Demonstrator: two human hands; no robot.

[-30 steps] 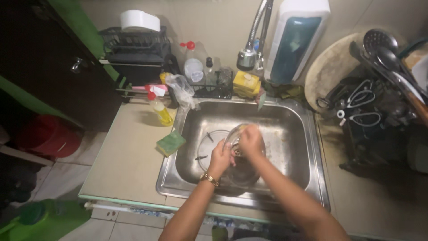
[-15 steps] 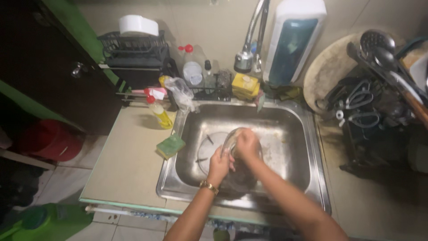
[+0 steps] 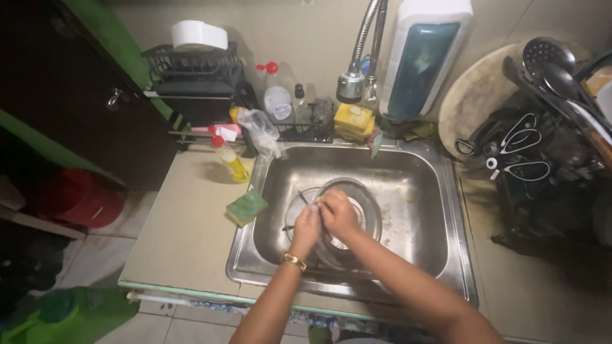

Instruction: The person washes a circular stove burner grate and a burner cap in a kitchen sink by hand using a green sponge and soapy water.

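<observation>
- Both hands in the sink (image 3: 408,162), over a round clear lid (image 3: 363,197) w/ metal rim, lying near sink centre.
- Left hand (image 3: 306,226): fingers curled at lid's left edge, seems to grip it; exact hold hard to see, right hand overlaps. Gold bracelet (image 3: 294,261) on wrist.
- Right hand (image 3: 338,213): clenched on top of lid; whatever's inside the fist is hidden, can't tell.
- Lid's near part covered by hands and forearms; dark thing under it, unclear what.
- Tap (image 3: 352,83) hangs above sink's back edge; can't tell if water runs.
- Green sponge (image 3: 247,207) on desk (image 3: 185,236), just left of sink rim. Yellow bottle (image 3: 229,159) behind it.
- Yellow sponge (image 3: 354,118) by tap, partly in shadow.
- Right: dark rack (image 3: 542,165) w/ utensils, dim, cut off by frame edge.
- Lower left: green container (image 3: 70,312), blurred, partly cut off.
</observation>
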